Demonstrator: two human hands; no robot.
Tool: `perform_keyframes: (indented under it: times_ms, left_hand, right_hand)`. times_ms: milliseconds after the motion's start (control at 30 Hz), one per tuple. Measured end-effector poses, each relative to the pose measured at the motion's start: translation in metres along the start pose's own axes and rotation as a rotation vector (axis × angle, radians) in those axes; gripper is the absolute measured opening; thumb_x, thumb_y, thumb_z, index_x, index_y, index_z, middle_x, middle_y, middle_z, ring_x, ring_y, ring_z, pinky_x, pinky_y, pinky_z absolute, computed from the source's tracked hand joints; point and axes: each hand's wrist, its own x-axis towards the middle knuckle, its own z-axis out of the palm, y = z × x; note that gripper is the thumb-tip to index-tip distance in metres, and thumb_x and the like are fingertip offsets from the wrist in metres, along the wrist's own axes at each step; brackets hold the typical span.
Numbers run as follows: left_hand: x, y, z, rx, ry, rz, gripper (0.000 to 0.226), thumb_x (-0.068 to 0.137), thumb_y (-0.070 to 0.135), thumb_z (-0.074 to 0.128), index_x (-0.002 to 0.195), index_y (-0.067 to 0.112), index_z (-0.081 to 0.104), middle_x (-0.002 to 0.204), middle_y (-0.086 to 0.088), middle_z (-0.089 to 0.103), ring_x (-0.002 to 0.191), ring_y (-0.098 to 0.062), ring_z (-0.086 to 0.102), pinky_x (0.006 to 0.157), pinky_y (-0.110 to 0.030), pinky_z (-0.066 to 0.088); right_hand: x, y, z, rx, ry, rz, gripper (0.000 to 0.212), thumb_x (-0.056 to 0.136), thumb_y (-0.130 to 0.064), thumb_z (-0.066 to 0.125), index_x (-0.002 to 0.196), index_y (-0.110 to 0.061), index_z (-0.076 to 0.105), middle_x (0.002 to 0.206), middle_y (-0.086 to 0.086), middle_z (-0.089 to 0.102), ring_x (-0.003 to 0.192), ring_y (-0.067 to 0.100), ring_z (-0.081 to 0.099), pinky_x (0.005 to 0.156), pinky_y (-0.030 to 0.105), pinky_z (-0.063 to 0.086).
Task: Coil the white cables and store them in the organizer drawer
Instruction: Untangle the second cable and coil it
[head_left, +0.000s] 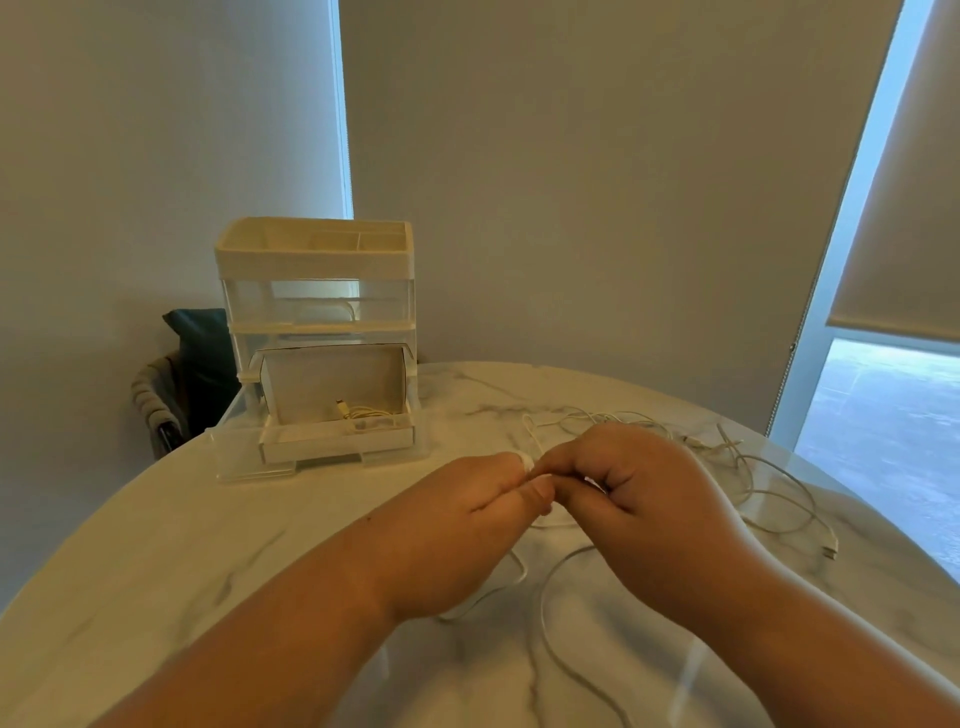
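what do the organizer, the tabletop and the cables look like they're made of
Organizer: likely plastic, with clear see-through walls and opaque cream frames, smooth.
Tabletop: marble or a marble-look surface, white with grey veins and a glossy sheen.
Cables: thin, white, lying in loose loops, probably soft plastic or rubbery sheathing.

Counter (156, 571): white marble with grey veining throughout.
Organizer (317, 260), 10 o'clock on counter: cream top tray and bands, clear body.
Drawer (337, 441), pulled out: off-white inside, pale front.
Coiled cable (363, 414) in drawer: white, tinged yellow.
Loose cables (779, 499), 2 o'clock: white, greyer in shadow.
Near cable (543, 597), 6 o'clock: white.
Cushion (205, 353), 9 o'clock beyond counter edge: dark teal.
Chair (148, 400) beneath it: grey-beige weave.
Blind (893, 260), 3 o'clock: plain beige.
Wall (571, 182): plain off-white.
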Motion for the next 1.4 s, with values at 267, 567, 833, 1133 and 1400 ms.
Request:
perform_keyframes:
  times_ms: [267, 567, 833, 1133, 1400]
  left_hand:
    - [-0.002, 0.006, -0.005, 0.057, -0.182, -0.115, 0.032, 0.103, 0.043, 0.04, 0.091, 0.027, 0.066, 0.078, 0.012, 0.059, 0.068, 0.001, 0.052, 0.073, -0.027, 0.047]
    - [-0.003, 0.004, -0.007, -0.145, -0.208, -0.155, 0.033, 0.102, 0.034, 0.044, 0.081, 0.02, 0.065, 0.066, 0.009, 0.052, 0.056, -0.005, 0.044, 0.061, -0.024, 0.04]
    - [-0.008, 0.009, -0.017, -0.338, -0.357, -0.176, 0.053, 0.107, 0.034, 0.029, 0.065, 0.018, 0.057, 0.06, -0.003, 0.032, 0.053, -0.017, 0.026, 0.055, -0.034, 0.025]
    - [-0.005, 0.001, -0.011, -0.417, -0.341, -0.173, 0.049, 0.106, 0.033, 0.034, 0.066, 0.015, 0.056, 0.06, -0.006, 0.035, 0.05, -0.015, 0.029, 0.052, -0.03, 0.029]
    - [0.001, -0.007, 0.0, -1.183, -0.386, -0.064, 0.038, 0.089, 0.033, 0.038, 0.069, 0.01, 0.061, 0.045, 0.0, 0.039, 0.039, -0.011, 0.032, 0.047, -0.023, 0.037]
  right_hand:
    - [0.002, 0.015, -0.008, -0.105, 0.083, -0.107, 0.005, 0.087, -0.034, 0.073, 0.089, -0.037, 0.077, 0.081, -0.025, 0.068, 0.085, -0.003, 0.064, 0.074, 0.016, 0.05]
    - [0.005, 0.026, -0.001, -0.002, 0.066, -0.114, 0.012, 0.087, -0.041, 0.066, 0.091, -0.038, 0.076, 0.082, -0.022, 0.069, 0.087, 0.003, 0.065, 0.075, 0.016, 0.049]
    - [0.006, 0.033, 0.0, 0.123, 0.119, -0.104, 0.008, 0.085, -0.043, 0.07, 0.088, -0.039, 0.076, 0.081, -0.019, 0.066, 0.083, 0.006, 0.065, 0.072, 0.009, 0.043]
    - [0.005, 0.029, 0.005, 0.202, 0.116, -0.018, 0.003, 0.083, -0.036, 0.073, 0.083, -0.037, 0.075, 0.083, -0.015, 0.067, 0.088, 0.01, 0.065, 0.074, 0.014, 0.046]
    - [0.005, 0.027, 0.014, 0.309, 0.117, 0.047, 0.013, 0.088, -0.035, 0.064, 0.089, -0.033, 0.077, 0.084, -0.013, 0.067, 0.09, 0.01, 0.064, 0.076, 0.012, 0.044]
